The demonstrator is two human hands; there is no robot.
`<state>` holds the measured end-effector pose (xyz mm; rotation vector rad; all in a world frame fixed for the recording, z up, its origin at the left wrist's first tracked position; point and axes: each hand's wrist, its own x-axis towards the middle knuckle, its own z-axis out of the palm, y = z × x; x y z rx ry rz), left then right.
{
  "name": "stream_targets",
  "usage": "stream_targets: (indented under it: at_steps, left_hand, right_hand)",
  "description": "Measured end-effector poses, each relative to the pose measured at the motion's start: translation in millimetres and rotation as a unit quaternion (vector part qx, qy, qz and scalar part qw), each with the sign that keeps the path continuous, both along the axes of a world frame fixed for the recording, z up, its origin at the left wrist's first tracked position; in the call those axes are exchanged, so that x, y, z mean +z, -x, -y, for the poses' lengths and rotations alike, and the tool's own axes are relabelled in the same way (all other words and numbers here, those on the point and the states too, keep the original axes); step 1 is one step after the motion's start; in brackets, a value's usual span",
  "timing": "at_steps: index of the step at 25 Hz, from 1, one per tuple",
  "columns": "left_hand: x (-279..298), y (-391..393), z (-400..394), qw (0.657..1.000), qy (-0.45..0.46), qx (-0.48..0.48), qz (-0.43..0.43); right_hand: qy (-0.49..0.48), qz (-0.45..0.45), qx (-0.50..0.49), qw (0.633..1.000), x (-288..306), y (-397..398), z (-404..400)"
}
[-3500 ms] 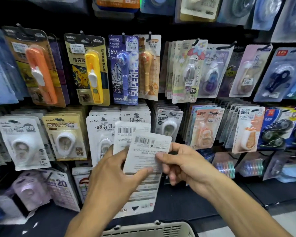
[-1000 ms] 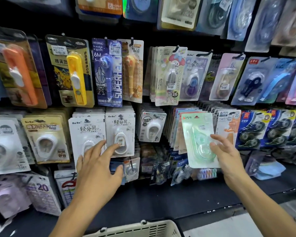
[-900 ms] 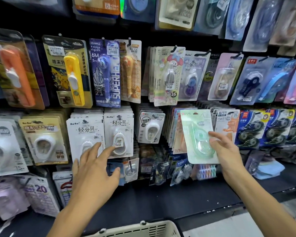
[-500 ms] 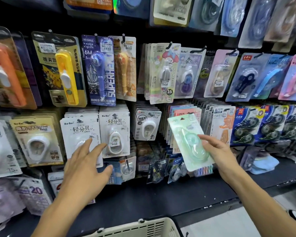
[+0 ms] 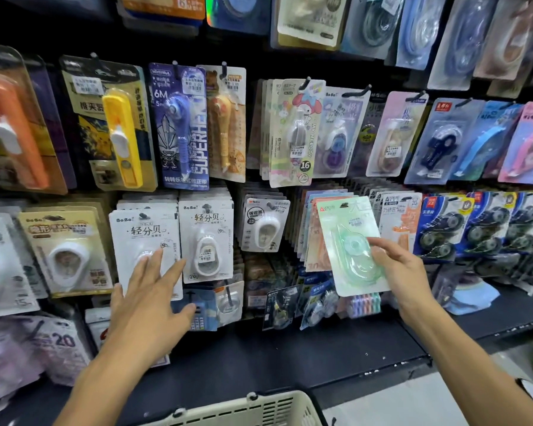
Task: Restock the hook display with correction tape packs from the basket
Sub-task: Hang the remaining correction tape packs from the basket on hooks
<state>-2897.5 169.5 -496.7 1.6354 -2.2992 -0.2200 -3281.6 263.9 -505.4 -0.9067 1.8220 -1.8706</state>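
Right hand (image 5: 403, 272) now pinching mint-green correction tape pack (image 5: 353, 247), swapped in for white cards, lining it up near hook; left hand (image 5: 150, 302) fingers spreading over BoBo pack (image 5: 145, 241).

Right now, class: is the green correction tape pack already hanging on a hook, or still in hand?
Cannot tell. The right hand grips the green pack, tilted, at the stack; whether its hole is on a hook is unclear.

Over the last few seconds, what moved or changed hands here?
The white packs both hands held together are gone from them. The right hand now pinches a green correction tape pack at the hooks; the left hand is spread open against a white BoBo pack. The basket stayed below.
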Motion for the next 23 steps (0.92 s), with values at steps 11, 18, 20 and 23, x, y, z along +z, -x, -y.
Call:
stream_targets:
  at_steps: [11,18,20,23]
  left_hand:
    - [-11.0,-7.9,-1.6,0.999,-0.002,-0.031,0.010]
    - [-74.1,-21.1,-23.7,0.994,-0.063,-0.066,-0.062]
    - [-136.5,-35.3,-39.5,0.976,-0.202,-0.072,0.025]
    - [-242.9,-74.5,-90.0,0.918,-0.381,-0.039,0.104]
  right_hand:
    - [-0.055,-0.175,0.015,0.983,-19.1,-22.3,52.4]
    - [-0.114,-0.107,-0.213,0.964,-73.7,-91.8,38.6]
    - [-0.147,-0.192,-0.070,0.968,-128.0,-142.3,22.6]
    - [-0.348,-0.315,0.293,0.833,-234.5,-220.0,-19.7]
